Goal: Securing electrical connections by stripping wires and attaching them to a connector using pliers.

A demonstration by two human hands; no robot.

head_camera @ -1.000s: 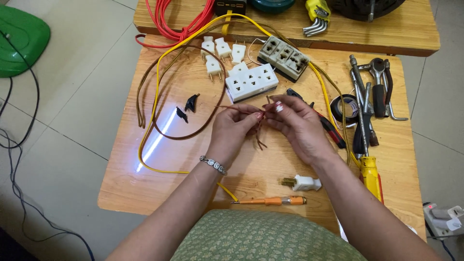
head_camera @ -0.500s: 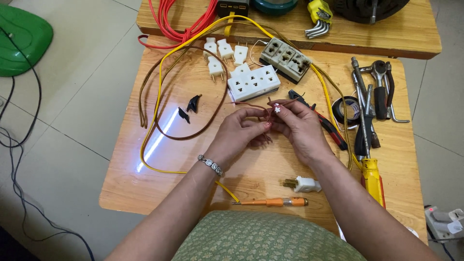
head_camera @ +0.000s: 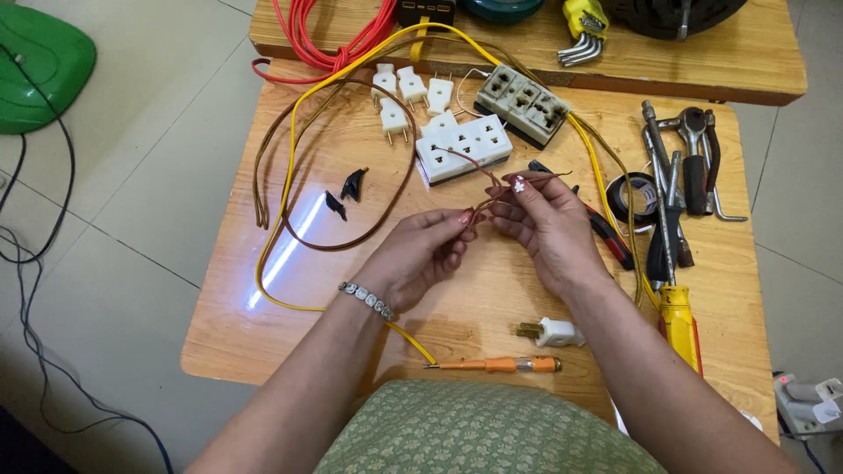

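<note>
Both hands pinching thin brown wire [head_camera: 492, 200] at frame centre: left hand [head_camera: 421, 254], right hand [head_camera: 544, 224]. Wire looking light, springy; gripping near bare end.

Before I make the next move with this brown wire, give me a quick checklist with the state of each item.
1. Left hand pinches the brown wire: ok.
2. Right hand grips the same wire near its bare end: ok.
3. Wire strands twisted tight: cannot tell, too small.
4. White socket block within reach behind the hands: ok.
5. Orange screwdriver and loose white plug lie near the table's front edge: ok.
6. Black-and-red pliers partly under the right hand: not ok.
</note>
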